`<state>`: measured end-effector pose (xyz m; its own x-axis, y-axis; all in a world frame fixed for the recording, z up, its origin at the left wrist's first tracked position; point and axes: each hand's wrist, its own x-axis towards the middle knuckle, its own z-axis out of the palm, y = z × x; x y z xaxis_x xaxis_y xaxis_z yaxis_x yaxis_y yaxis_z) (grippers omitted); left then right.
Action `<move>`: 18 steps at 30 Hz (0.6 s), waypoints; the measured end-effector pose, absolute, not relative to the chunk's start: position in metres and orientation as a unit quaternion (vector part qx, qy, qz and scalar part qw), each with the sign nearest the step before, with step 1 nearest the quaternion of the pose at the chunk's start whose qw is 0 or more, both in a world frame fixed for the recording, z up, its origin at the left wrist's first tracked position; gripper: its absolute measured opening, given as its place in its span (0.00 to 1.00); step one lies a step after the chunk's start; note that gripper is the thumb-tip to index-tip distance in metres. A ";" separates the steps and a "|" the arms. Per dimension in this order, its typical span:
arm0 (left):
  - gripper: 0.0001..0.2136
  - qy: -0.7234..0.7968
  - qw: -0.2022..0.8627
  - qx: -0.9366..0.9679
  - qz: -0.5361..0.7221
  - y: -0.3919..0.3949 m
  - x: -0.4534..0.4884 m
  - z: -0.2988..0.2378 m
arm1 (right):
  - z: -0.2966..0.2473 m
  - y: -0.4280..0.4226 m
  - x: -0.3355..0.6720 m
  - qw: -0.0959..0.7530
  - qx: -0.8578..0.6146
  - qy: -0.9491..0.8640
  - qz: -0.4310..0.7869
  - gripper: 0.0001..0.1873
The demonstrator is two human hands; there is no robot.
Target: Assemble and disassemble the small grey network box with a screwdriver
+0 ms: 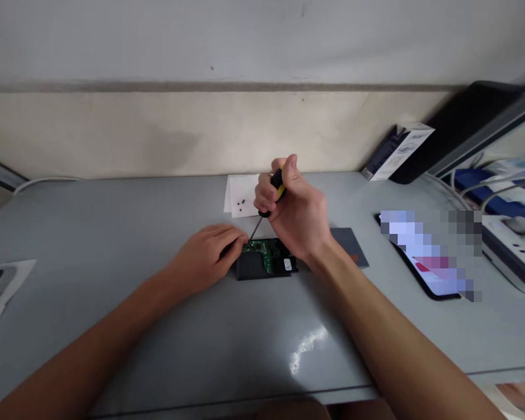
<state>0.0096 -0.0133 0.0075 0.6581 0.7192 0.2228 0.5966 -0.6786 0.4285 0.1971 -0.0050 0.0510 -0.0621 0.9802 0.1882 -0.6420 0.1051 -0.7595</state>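
A small opened black device [262, 261] with a green circuit board showing lies on the grey table [114, 233]. My right hand [295, 213] is closed around a yellow-and-black screwdriver [275, 189], whose thin tip points down at the board's left end. My left hand [207, 254] rests flat beside the device, fingertips pressed on its left edge. Behind them lies a white sheet of paper [238, 195] with a few tiny black screws [241, 203] on it. A dark flat cover [350, 245] sits just right of my right wrist.
A phone with a lit screen [424, 256] lies at the right. A dark-and-white box [396, 151] leans against the wall near a black monitor [472, 122]. Cables and a white power strip [511, 245] are at far right. A packet [0, 286] lies at far left.
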 end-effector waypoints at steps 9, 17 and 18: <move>0.16 0.366 0.150 0.900 0.185 -0.014 0.010 0.011 | 0.047 0.002 0.200 0.640 -0.239 -0.370 0.629 0.25; 0.16 0.364 0.153 0.899 0.187 -0.013 0.010 0.010 | 0.048 -0.003 0.199 0.649 -0.247 -0.358 0.624 0.21; 0.16 0.366 0.152 0.899 0.185 -0.013 0.010 0.010 | 0.048 -0.002 0.199 0.649 -0.249 -0.360 0.622 0.20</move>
<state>0.0097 -0.0135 0.0100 0.6634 0.7146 0.2220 0.6016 -0.6857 0.4097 0.1993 -0.0021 0.0480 -0.0335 0.9869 0.1575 -0.6277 0.1019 -0.7717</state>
